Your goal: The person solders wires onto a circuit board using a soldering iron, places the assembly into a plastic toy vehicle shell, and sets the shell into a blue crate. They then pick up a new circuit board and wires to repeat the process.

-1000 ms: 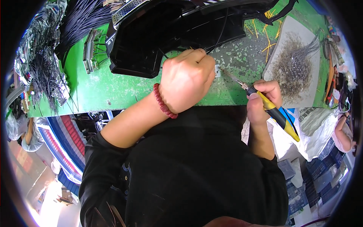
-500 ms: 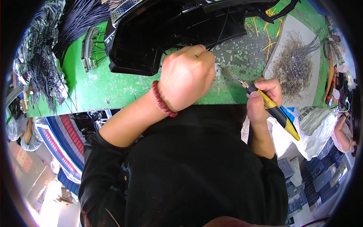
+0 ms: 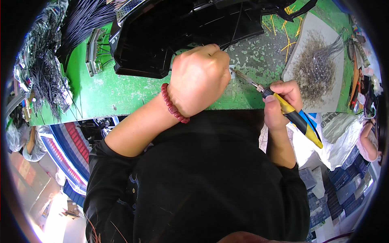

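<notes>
A yellow-and-black soldering iron (image 3: 288,108) lies in the grip of my right hand (image 3: 282,104). Its metal tip points up and left, meeting a small whitish piece (image 3: 231,72) beside my left hand (image 3: 201,79). That hand is curled closed over the bench with its back toward me, so whatever its fingers pinch is hidden. Just beyond it stands a large glossy black plastic housing (image 3: 142,44), with a thin black wire (image 3: 237,26) running down toward my fingers.
On the worn green bench (image 3: 133,95), a pale board (image 3: 338,81) with dark residue and thin wires sits at right. Yellow strips (image 3: 288,45) are scattered nearby. Bundled black wires (image 3: 87,24) and small lamp modules (image 3: 94,52) lie at left. Other people's arms (image 3: 366,135) show at the edges.
The whole view has shifted slightly. The iron's tip still rests by my left fingers, and both hands keep nearly the same pose.
</notes>
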Demonstrator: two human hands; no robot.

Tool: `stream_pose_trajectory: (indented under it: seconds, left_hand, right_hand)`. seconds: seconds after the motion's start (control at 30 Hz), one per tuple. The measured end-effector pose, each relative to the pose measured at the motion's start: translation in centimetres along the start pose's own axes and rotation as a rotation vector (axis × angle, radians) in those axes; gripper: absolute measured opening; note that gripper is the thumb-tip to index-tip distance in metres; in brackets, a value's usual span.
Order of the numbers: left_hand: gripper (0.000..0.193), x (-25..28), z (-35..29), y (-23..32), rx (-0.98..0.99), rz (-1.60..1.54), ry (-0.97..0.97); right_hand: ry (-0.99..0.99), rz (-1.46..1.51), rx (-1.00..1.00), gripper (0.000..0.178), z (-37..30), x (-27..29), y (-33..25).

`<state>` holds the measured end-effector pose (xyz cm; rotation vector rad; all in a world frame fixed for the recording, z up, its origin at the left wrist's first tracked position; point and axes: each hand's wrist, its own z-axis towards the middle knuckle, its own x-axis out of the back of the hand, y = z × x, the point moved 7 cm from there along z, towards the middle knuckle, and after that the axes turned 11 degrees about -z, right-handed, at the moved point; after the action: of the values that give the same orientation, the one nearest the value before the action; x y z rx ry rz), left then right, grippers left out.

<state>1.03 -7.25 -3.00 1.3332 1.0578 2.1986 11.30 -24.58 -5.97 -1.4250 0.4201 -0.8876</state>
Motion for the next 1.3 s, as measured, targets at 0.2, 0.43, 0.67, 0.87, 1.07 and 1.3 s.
stream_pose_trajectory:
  seconds: [0.2,0.43,0.67,0.87,1.07,1.3]
  left_hand:
    - [0.008,0.1,0.0,0.0,0.002,0.003,0.000]
    - [0.008,0.0,0.1,0.0,-0.002,0.020,-0.012]
    - [0.008,0.0,0.2,0.3,0.000,0.063,-0.022]
    - [0.009,-0.2,0.4,0.8,-0.002,0.104,-0.046]
    - [0.010,-0.1,0.5,0.8,0.001,0.131,-0.048]
    - [0.010,-0.1,0.5,0.8,0.003,0.133,-0.053]
  right_hand:
    - [-0.027,-0.009,0.004,0.020,0.2,-0.2,-0.1]
    - [0.034,0.126,-0.003,0.023,0.2,0.2,0.1]
    - [0.029,0.003,0.061,0.022,0.4,0.1,-0.1]
    - [0.016,0.003,0.010,0.023,0.1,0.0,-0.1]
    - [-0.094,-0.060,-0.036,0.024,0.2,-0.6,-0.4]
    - [0.057,0.093,0.053,0.024,0.0,0.3,0.2]
